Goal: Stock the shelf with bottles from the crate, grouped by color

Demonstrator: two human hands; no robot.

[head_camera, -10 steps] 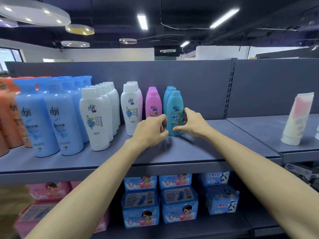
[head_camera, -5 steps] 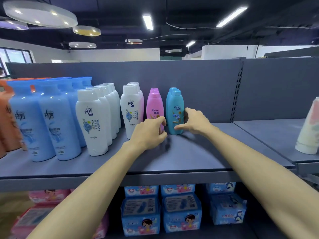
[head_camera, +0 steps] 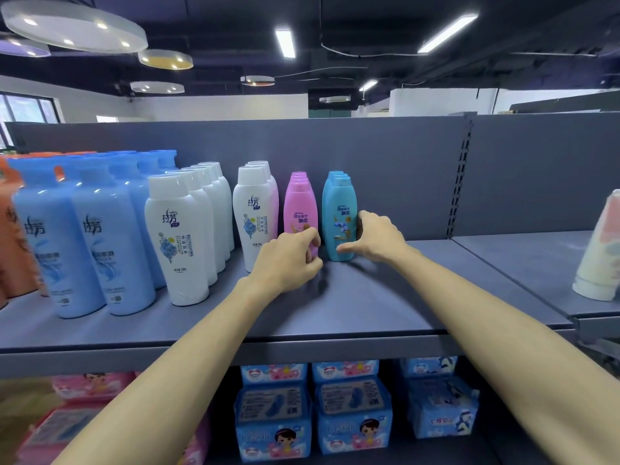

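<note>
On the grey shelf (head_camera: 369,303), bottles stand in rows by colour: orange (head_camera: 13,250) at the far left, light blue (head_camera: 84,243), white (head_camera: 181,239), a second white row (head_camera: 253,216), pink (head_camera: 299,206) and teal (head_camera: 339,209). My right hand (head_camera: 377,238) holds the front teal bottle low down, thumb across its front and fingers round its right side. My left hand (head_camera: 288,260) is curled in front of the pink bottle's base, knuckles against it, with nothing held. The crate is out of view.
To the right of the teal row the shelf is bare up to the slotted upright (head_camera: 461,182). A pale tube (head_camera: 600,250) stands on the adjoining shelf at the far right. Blue packs (head_camera: 352,411) and pink packs (head_camera: 80,391) fill the lower shelf.
My left hand has left the teal bottle's left side and now sits in front of the pink bottle. My right hand stays on the teal bottle, which stands slightly further back.
</note>
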